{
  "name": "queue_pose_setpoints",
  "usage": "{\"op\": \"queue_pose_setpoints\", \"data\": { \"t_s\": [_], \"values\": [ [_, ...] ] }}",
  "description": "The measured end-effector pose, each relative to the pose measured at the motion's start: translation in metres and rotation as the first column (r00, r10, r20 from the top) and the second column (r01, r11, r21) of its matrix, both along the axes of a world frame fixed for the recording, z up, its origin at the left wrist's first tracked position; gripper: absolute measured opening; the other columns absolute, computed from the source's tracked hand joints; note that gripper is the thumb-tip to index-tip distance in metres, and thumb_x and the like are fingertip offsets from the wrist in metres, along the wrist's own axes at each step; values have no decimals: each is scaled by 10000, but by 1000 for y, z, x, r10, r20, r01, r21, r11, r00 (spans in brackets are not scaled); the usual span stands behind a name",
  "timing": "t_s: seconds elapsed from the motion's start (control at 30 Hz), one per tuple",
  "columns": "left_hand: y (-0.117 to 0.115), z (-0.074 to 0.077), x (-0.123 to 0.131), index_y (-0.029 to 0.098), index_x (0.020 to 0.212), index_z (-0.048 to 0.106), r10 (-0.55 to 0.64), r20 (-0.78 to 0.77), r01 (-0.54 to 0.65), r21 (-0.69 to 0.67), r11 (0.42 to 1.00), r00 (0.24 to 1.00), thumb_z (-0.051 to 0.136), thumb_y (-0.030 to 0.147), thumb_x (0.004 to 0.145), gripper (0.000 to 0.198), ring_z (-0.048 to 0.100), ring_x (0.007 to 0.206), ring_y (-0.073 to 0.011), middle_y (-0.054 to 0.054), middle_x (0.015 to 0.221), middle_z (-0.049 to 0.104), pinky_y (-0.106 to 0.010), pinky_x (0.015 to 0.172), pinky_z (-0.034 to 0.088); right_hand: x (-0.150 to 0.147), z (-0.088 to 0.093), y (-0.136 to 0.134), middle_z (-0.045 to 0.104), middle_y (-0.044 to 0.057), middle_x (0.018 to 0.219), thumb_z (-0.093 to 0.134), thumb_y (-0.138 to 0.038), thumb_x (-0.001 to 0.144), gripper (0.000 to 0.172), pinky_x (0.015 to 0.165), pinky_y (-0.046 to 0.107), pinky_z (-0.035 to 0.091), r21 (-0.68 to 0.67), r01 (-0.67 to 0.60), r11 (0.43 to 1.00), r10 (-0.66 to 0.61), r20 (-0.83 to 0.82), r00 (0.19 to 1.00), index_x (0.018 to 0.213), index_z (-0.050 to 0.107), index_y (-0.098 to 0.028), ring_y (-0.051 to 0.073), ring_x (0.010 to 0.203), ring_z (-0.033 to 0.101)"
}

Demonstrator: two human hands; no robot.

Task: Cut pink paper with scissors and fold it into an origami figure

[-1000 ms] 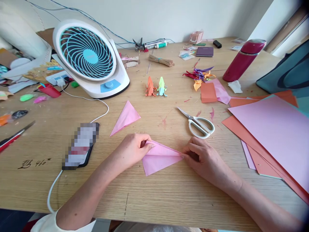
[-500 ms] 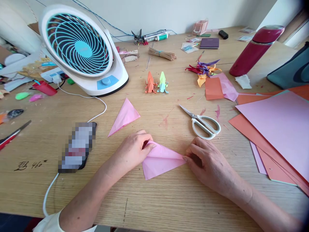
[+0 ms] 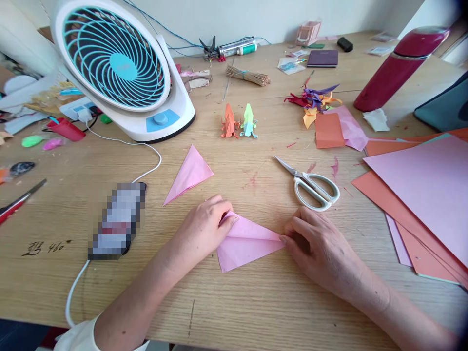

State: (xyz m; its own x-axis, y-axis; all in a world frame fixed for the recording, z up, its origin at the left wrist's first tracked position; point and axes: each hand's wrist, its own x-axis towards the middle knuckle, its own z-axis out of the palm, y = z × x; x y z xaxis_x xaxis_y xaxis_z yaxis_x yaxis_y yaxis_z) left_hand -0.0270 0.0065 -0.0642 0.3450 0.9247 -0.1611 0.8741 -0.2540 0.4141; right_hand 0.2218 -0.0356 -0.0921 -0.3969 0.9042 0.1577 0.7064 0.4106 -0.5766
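A folded piece of pink origami paper lies on the wooden table between my hands, with a crease running across it toward its right tip. My left hand pinches its upper left corner, thumb on top. At the pointed right end, my right hand grips the tip between thumb and fingers. A second pink folded triangle rests just beyond my left hand. White-handled scissors lie slightly open beyond my right hand, blades pointing away to the left.
Two folded paper figures stand farther back. On the left are a white fan and a phone on a cable. Pink and orange sheets are stacked at right, near a red flask.
The view has shifted slightly, so the background items sit a little differently in it. Both hands keep their hold on the pink paper, which looks the same.
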Motion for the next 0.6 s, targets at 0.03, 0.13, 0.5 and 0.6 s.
{"op": "queue_pose_setpoints", "data": {
  "t_s": [0.03, 0.13, 0.5, 0.6],
  "values": [
    [0, 0, 0, 184, 707, 517, -2, -8, 2, 5, 1000, 1000, 537, 212, 908, 203, 519, 719, -139, 7, 814, 541, -283, 642, 338, 0, 0, 0, 505, 21, 794, 567, -140, 875, 129, 684, 326, 403, 9, -2, 1000, 2, 0, 1000, 754, 550, -180, 171, 744, 477],
    [-1, 0, 1, 184, 711, 520, -4, -19, 5, 11, 1000, 1000, 528, 216, 913, 205, 513, 716, -137, 6, 820, 538, -284, 644, 340, -1, 0, 0, 511, 21, 798, 554, -149, 891, 114, 687, 330, 410, 34, -7, 999, 7, -1, 1000, 781, 553, -182, 170, 742, 484],
    [-2, 0, 2, 186, 726, 521, -14, -23, 14, 16, 1000, 1000, 524, 228, 919, 197, 522, 712, -142, 3, 828, 548, -283, 629, 338, 3, -1, -8, 610, 110, 1060, 424, -90, 961, 340, 747, 373, 503, 177, -238, 955, 231, 61, 971, 1243, 581, -199, 204, 881, 572],
    [-2, 0, 2, 185, 727, 526, -4, -19, 5, 10, 1000, 1000, 523, 223, 917, 194, 519, 708, -141, 2, 830, 545, -283, 631, 341, 4, -2, -9, 624, 135, 1073, 446, -88, 952, 348, 755, 408, 519, 204, -285, 937, 262, 133, 956, 1259, 588, -165, 233, 902, 579]
  ]
}}
